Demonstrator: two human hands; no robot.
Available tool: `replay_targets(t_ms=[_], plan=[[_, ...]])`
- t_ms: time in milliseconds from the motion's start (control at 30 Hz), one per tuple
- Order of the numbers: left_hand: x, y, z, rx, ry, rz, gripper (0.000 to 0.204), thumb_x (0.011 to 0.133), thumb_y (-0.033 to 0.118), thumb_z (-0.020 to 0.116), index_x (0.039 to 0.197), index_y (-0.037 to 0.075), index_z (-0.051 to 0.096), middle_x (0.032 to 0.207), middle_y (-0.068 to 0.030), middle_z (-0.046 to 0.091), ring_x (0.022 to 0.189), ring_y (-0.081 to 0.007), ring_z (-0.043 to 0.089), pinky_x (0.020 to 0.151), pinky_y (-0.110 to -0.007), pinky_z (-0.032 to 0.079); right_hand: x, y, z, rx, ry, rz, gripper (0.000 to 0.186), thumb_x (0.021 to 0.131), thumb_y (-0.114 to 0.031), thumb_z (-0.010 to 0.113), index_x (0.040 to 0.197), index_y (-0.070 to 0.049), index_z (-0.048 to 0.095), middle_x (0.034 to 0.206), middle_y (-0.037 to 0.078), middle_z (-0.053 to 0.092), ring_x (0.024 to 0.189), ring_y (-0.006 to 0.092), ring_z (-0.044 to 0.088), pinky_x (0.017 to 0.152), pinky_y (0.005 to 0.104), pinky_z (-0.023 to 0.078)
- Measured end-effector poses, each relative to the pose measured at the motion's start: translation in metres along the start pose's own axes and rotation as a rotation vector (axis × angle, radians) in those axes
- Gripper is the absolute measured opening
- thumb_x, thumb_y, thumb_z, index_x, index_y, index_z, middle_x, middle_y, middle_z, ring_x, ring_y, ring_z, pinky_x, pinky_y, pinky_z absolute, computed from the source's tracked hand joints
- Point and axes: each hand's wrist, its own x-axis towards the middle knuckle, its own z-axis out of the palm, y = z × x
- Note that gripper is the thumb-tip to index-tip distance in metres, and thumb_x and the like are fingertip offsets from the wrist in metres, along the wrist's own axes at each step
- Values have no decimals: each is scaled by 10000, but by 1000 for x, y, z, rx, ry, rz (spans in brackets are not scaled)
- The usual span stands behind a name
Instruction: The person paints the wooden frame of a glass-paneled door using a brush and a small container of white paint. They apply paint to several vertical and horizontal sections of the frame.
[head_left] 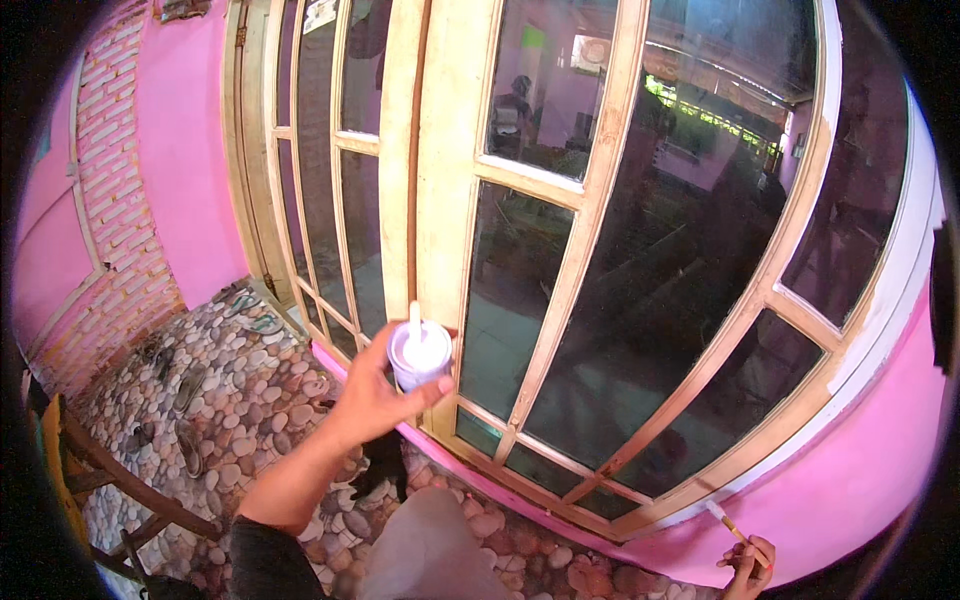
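My left hand (380, 400) grips a small cup of white paint (420, 352) in front of the wooden window frame (442, 250), with a pale stick (414, 315) standing in it. At the lower right, my right hand (748, 565) is closed on a paintbrush (733, 525), its white bristles at the bottom edge of the frame where it meets the pink wall (850, 470). White paint (886, 290) covers the outer right strip of the frame; the nearer mullions are bare pale wood. Dark, reflective glass panes (670, 250) fill the frame.
A black cat (378, 468) is on the pebble-patterned floor (280, 420) below my left arm, beside my knee. Footwear (188, 445) lies along the left. A worn wooden stand (100, 460) is at the lower left. A pink wall with brick pattern (120, 190) bounds the left side.
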Motion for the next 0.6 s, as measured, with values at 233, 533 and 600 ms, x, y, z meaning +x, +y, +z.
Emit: replay_targets(t_ms=[233,533,600], plan=[[-46,-46,39,-52,-94,-111,565,781,194,854,1243,24,576,1067,-60,685,1008,-131,630,895,-312,502,1,-3,-8,-63,7,-109,119,936,-58,612,899,50,646,987,167,626,707,214,626,620,311,569],[-116,-137,84,-55,-93,-187,558,763,293,869,1151,15,578,1033,-98,684,968,-127,646,857,-310,518,16,-23,-4,-27,54,-127,196,958,-85,598,832,58,643,955,165,621,689,203,615,596,312,567],[-137,-167,96,-162,-60,-200,558,756,281,874,1150,15,582,1013,-93,692,943,-131,655,841,-309,524,20,-22,-1,-35,51,-119,231,970,-114,599,825,60,645,930,159,625,676,198,612,600,310,564]])
